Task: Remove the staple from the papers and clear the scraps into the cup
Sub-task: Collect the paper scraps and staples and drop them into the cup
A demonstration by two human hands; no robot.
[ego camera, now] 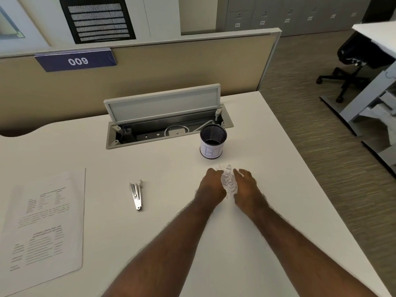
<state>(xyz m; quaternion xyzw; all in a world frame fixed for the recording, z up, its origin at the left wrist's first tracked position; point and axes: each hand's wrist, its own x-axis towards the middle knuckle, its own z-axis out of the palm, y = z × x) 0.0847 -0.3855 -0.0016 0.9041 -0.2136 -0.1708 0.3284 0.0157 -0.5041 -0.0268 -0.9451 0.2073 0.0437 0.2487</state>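
Left hand [211, 185], right hand [246, 186] cupping crumpled scrap [228, 180], cup [213, 142] near

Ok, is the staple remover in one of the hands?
No, the staple remover lies alone on the desk, left of both hands cupping crumpled paper.

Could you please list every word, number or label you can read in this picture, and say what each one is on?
"009": white digits on the blue sign clipped to the desk partition.
"BI": handwritten on the white paper label around the mesh cup; any further letters curve out of view.
Printed text on the papers at the left of the desk: too blurred to read.
Tags on the grey cabinet drawers at the back: too small to read.
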